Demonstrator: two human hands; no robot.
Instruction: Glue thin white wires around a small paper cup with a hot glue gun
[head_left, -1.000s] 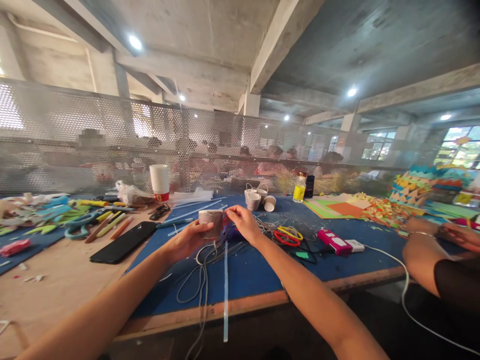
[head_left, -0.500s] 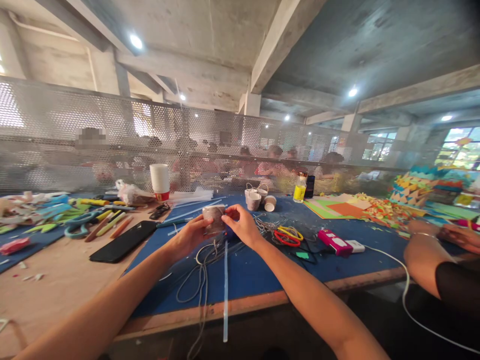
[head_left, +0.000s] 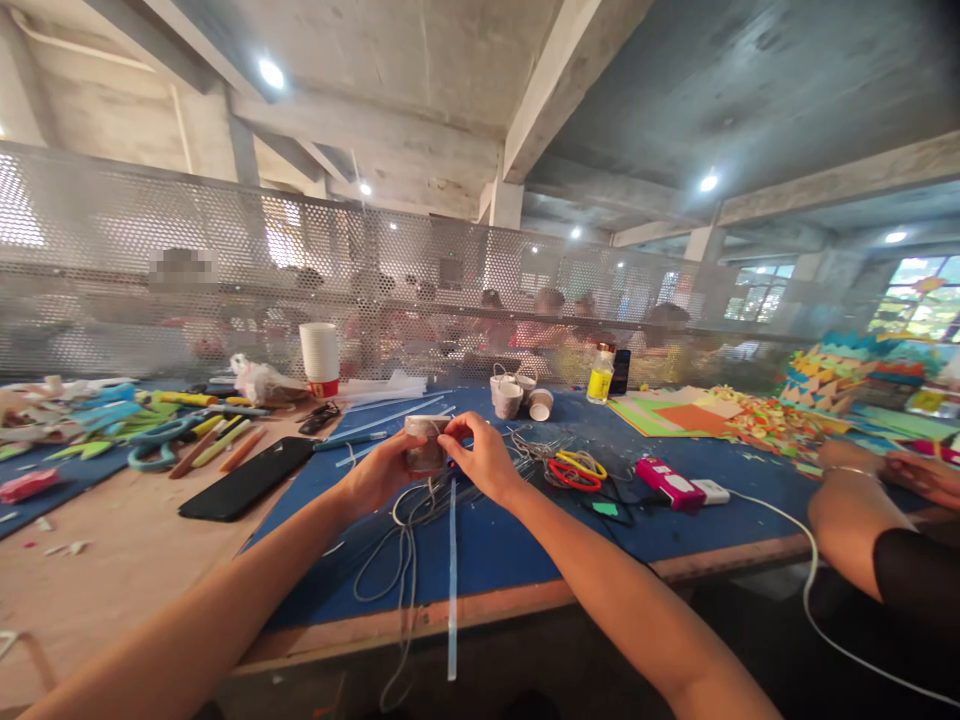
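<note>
My left hand (head_left: 381,468) grips a small paper cup (head_left: 426,455) wrapped in greyish cord, its rim facing up. At the cup's right side my right hand (head_left: 484,458) has thumb and forefinger pinched together by the rim; whatever lies between those fingertips is too small to make out. Grey cord (head_left: 409,560) lies in loose loops below the cup and hangs over the table edge. Beside it a long translucent glue stick (head_left: 452,590) runs toward me from a blue object mostly hidden under my hands.
Similar small cups (head_left: 508,398) stand behind my hands, one on its side. To the left are a black phone (head_left: 247,478), scissors (head_left: 157,445) and stacked paper cups (head_left: 320,355). Rightward lie red and yellow cord (head_left: 576,470), a pink box (head_left: 670,484) and another person's arm (head_left: 855,510).
The cup has tipped slightly and sits a touch lower in my left hand. My right fingers have shifted a little at its rim.
</note>
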